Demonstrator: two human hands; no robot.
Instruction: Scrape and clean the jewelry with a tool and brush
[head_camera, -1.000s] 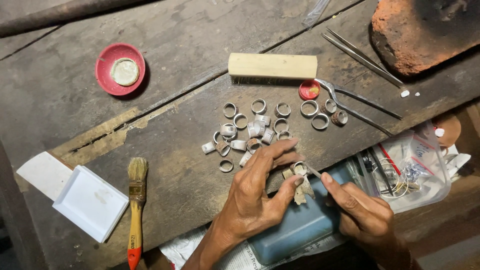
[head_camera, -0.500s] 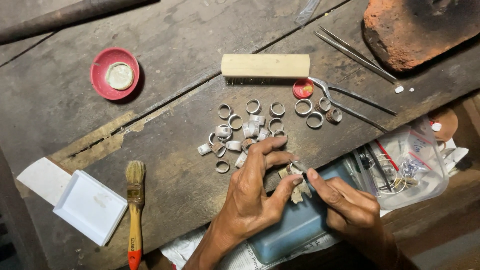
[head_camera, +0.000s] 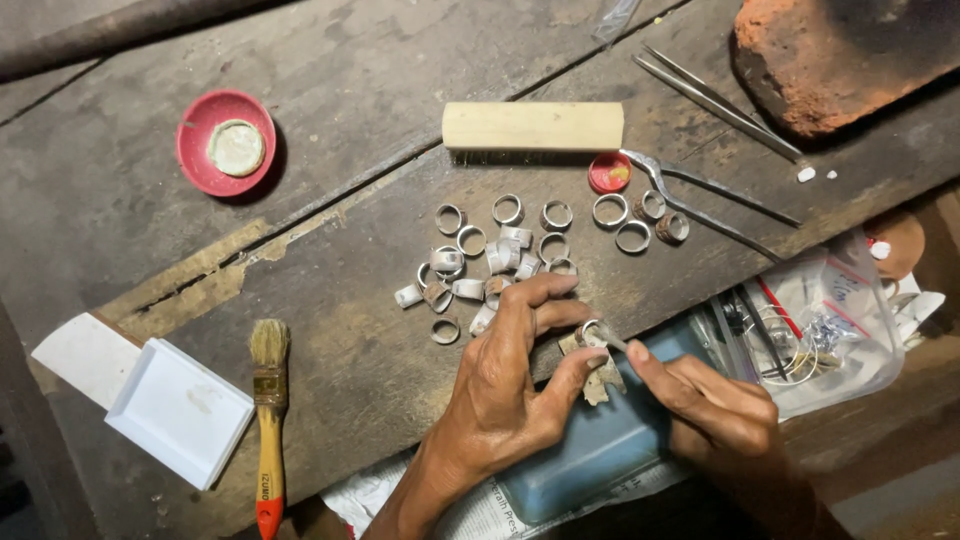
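Note:
My left hand (head_camera: 510, 390) pinches a small metal ring (head_camera: 592, 332) between thumb and fingers at the bench's near edge, resting it on a worn wooden peg (head_camera: 603, 382). My right hand (head_camera: 715, 412) grips a thin metal tool (head_camera: 612, 342) whose tip touches that ring. Just beyond my left fingers lie several loose metal rings (head_camera: 500, 250) scattered on the dark wooden bench (head_camera: 350, 200). A blue box (head_camera: 590, 450) sits below both hands.
A pale wooden block (head_camera: 533, 126), small red cap (head_camera: 609, 172), tweezers (head_camera: 715, 100) and tongs (head_camera: 700, 195) lie beyond the rings. A red dish (head_camera: 226, 143) is far left, a white tray (head_camera: 180, 412) and paintbrush (head_camera: 268, 420) near left, a brick (head_camera: 840, 55) top right, a plastic bag (head_camera: 830, 320) right.
The view has drifted slightly. My hands stay together at the bench edge, with small shifts of the tool against the ring.

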